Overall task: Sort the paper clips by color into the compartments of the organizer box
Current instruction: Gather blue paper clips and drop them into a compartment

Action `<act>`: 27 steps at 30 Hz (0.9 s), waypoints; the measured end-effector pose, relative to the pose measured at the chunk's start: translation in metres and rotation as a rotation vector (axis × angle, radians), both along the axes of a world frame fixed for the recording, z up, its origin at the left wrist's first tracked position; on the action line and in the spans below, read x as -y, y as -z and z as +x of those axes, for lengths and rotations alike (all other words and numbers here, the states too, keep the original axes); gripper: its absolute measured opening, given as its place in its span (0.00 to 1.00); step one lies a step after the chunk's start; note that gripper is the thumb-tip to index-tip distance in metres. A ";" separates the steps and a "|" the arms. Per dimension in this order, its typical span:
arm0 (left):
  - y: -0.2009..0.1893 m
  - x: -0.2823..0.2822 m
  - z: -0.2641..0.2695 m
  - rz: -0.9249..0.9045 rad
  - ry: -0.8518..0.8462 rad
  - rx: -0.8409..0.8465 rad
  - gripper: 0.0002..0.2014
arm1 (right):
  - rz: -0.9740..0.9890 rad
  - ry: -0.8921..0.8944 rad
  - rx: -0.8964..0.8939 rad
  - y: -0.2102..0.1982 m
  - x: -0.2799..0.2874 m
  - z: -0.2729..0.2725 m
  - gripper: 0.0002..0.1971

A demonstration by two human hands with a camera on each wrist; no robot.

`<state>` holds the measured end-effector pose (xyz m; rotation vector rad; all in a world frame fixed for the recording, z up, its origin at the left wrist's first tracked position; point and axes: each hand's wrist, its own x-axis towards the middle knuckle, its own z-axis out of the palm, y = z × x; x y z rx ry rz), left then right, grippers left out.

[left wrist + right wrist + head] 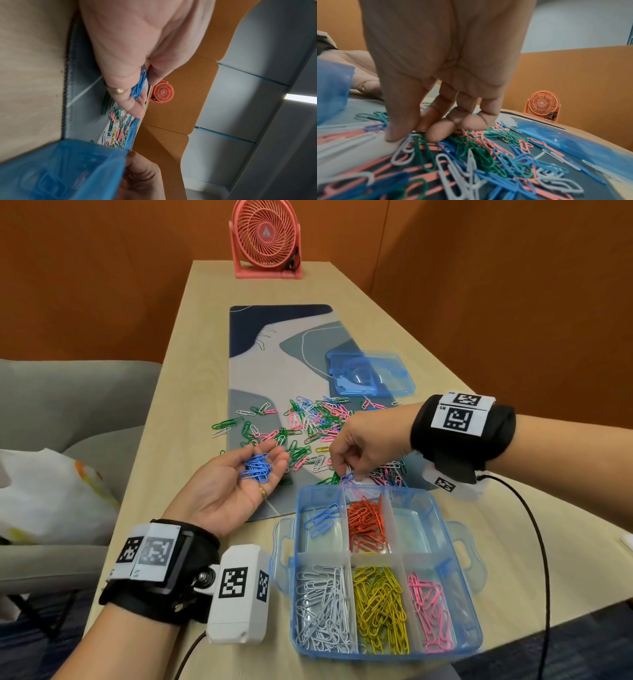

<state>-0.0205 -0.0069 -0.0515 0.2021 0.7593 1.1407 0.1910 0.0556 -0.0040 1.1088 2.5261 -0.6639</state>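
Blue paper clips (257,467) lie in a small bunch on the upturned palm of the left hand (228,488), whose fingers are relaxed and only slightly cupped, held above the near left part of the desk mat (270,350). The right hand (368,444), palm down, reaches into the mixed pile of paper clips (308,426) on the mat; thumb and forefinger close together at the pile's near edge, just beyond the organizer box (455,542), apparently pinching a blue clip, though the wrist view does not settle this. The box stands on the wooden table (171,392), nearer than the mat. Its far row holds a few blue clips at left and orange clips (368,522) in the middle; the near row holds white clips (322,607), yellow clips (382,607) and pink clips (430,611). The box's lid (371,373) lies beyond the pile; a pink fan (265,237) stands at the table's far end.
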 end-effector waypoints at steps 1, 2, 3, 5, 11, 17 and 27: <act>0.000 0.000 0.000 0.001 -0.001 0.000 0.16 | -0.007 -0.002 -0.008 0.000 0.000 -0.001 0.10; 0.000 0.000 0.000 0.002 -0.002 0.001 0.16 | -0.008 -0.004 -0.012 0.000 0.000 -0.001 0.09; 0.001 0.000 -0.001 0.004 -0.001 0.003 0.16 | -0.002 -0.005 -0.011 0.001 -0.001 -0.002 0.09; 0.001 0.000 -0.001 0.007 0.000 0.005 0.16 | 0.019 -0.005 -0.010 0.002 -0.002 -0.004 0.08; 0.001 -0.001 -0.001 0.012 -0.003 0.016 0.15 | 0.002 -0.034 0.004 0.003 -0.002 -0.007 0.10; 0.001 -0.002 -0.001 0.009 -0.003 0.014 0.15 | 0.058 -0.005 0.070 0.002 -0.009 -0.010 0.07; 0.001 -0.002 -0.001 0.000 0.003 0.012 0.15 | 0.072 0.087 0.007 -0.011 -0.015 -0.012 0.04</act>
